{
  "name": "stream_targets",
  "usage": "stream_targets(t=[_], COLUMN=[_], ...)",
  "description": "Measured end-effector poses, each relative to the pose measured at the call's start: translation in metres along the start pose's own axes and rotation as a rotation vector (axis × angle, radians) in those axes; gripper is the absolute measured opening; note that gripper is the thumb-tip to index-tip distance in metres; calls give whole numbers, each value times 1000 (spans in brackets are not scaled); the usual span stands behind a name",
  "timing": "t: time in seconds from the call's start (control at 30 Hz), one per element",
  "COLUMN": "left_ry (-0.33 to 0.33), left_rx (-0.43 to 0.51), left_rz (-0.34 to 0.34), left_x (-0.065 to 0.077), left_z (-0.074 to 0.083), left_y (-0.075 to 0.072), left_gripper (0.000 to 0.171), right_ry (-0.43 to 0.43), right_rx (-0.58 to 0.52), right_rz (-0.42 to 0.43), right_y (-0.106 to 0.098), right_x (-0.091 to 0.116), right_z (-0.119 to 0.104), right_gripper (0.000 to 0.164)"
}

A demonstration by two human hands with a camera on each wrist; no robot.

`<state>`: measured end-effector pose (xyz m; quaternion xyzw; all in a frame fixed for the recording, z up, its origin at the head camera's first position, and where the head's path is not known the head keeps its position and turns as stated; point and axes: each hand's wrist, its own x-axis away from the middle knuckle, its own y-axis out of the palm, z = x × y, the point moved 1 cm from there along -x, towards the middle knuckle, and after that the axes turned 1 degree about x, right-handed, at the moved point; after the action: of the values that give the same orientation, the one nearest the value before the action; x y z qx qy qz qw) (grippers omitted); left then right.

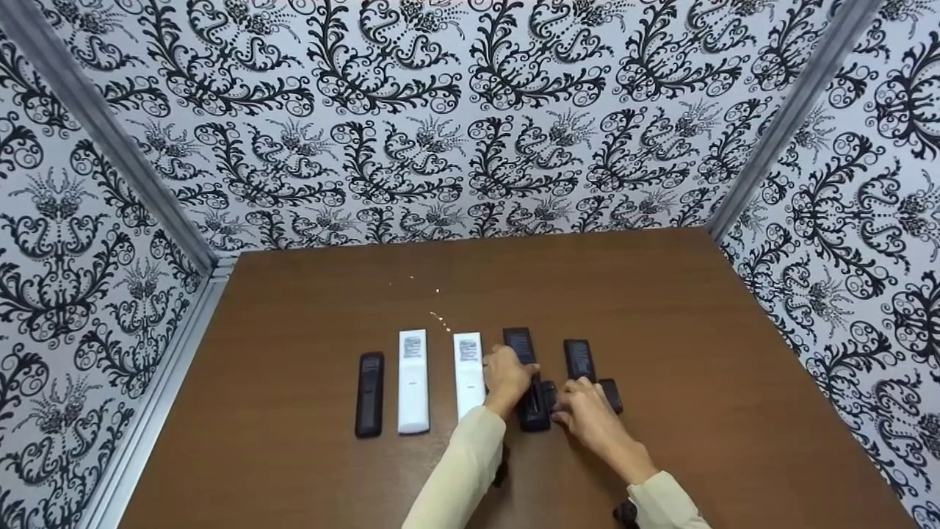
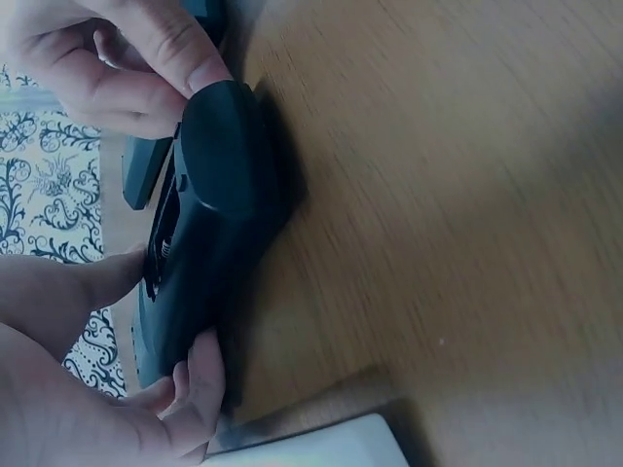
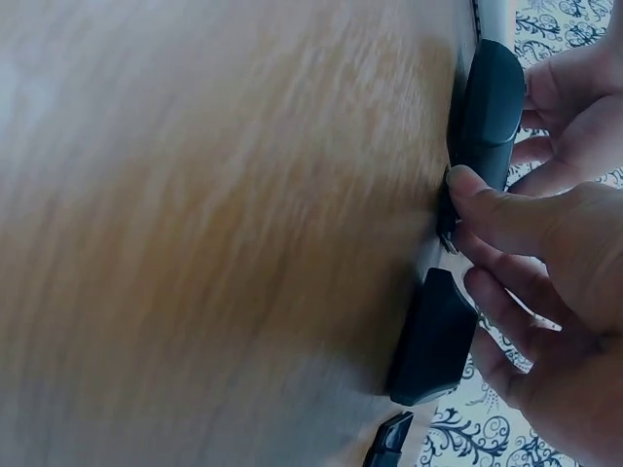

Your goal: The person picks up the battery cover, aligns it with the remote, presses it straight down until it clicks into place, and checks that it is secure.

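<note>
- Remote control, long, black plastic (image 1: 534,419), lies under the left hand (image 1: 509,375), fourth from the left in a row of five on the brown wood-grain table (image 1: 294,411).
- Left hand grips it: thumb along one flank, fingers bent round the other (left wrist view).
- Right hand (image 1: 587,411) is at the near part of the same remote, on its right side; fingers bent, thumb and forefinger close together. Cannot tell what, if anything, they pinch.
- Small dark plastic piece (image 1: 548,393) sits just beside that remote, between it and the right hand.
- Uncovered recess (image 2: 165,233) shows in the gripped remote, with a fine ribbed detail inside; too dark to tell whether batteries are in it.
- Shorter black remote (image 1: 579,356) lies just beyond the right hand's fingers; a small black block (image 1: 610,397) is to its right.
- Left of the left hand: nearest white plastic remote (image 1: 467,367), printed label at its far end; second white remote (image 1: 413,382), likewise labelled; slim black remote (image 1: 369,397) outermost.
</note>
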<state>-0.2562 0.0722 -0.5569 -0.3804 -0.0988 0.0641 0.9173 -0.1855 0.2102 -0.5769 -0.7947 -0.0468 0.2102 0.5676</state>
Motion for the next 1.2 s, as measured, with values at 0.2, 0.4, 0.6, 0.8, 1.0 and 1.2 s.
stream_targets(t=[0.2, 0.4, 0.6, 0.8, 1.0, 1.2], left_ry=[-44, -28, -33, -51, -25, -29], left_rx=[75, 164, 375, 529, 582, 600], left_rz=[-26, -56, -134, -176, -193, -202], left_x=[-2, -8, -14, -15, -14, -14], left_z=[-4, -12, -23, -30, -33, -33], left_y=[2, -5, -9, -10, -10, -10], left_gripper=[63, 41, 26, 33, 33, 32], right_ry=[37, 98, 170, 221, 189, 149], right_rx=[-48, -219, -428, -456, -331, -295], right_rz=[-27, 5, 15, 63, 220, 256], right_y=[-5, -13, -10, -9, -15, -21], right_x=[-2, -4, -4, -4, -7, -13], right_z=[-2, -5, -6, -6, -8, -11], right_gripper=[7, 2, 9, 13, 16, 23])
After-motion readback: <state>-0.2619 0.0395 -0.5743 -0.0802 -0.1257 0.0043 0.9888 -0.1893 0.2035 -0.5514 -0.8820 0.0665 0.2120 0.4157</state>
